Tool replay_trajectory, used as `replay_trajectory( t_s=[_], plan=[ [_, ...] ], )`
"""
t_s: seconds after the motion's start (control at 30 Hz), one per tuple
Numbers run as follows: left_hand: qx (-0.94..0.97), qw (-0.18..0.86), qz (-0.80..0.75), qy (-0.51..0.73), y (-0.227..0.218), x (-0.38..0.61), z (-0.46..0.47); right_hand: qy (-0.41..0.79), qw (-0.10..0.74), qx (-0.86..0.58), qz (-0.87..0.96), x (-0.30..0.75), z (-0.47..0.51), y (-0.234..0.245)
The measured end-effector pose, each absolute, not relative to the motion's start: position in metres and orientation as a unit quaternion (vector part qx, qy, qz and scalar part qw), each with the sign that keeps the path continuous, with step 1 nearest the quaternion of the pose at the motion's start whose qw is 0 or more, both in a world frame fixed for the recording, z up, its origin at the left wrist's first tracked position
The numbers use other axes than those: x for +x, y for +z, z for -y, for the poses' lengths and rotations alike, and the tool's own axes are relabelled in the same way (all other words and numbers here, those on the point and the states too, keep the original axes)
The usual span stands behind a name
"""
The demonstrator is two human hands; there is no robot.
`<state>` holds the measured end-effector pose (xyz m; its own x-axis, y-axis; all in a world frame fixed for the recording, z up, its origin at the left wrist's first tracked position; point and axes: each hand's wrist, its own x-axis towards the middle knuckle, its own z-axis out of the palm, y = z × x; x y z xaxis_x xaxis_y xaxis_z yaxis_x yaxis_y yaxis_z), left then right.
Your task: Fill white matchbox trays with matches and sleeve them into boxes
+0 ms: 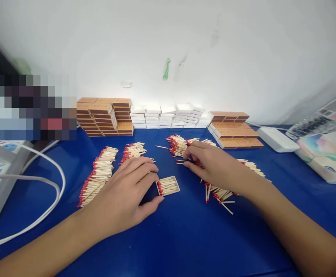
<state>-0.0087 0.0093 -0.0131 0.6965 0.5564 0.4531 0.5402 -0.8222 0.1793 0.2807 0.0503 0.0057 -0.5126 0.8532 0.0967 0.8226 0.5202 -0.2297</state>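
A small white matchbox tray partly filled with red-tipped matches lies on the blue table. My left hand rests beside it, thumb and fingers curled against the tray's left end, holding it in place. My right hand lies on a loose heap of matches, its fingertips pinched together on a few of them. More matches spread out under and in front of that wrist.
Rows of matches and a smaller bunch lie to the left. Brown sleeves, white trays and more brown sleeves stack along the wall. White cables and a device sit left, a white box right.
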Motion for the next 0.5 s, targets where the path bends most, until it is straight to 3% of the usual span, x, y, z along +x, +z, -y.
replay_trajectory(
  t_s=[0.5],
  plan=[
    [0.921, 0.025, -0.295, 0.252, -0.0121, -0.0072, -0.009, 0.067, 0.052, -0.51, 0.856, 0.2783, -0.0514, 0.0022]
  ],
)
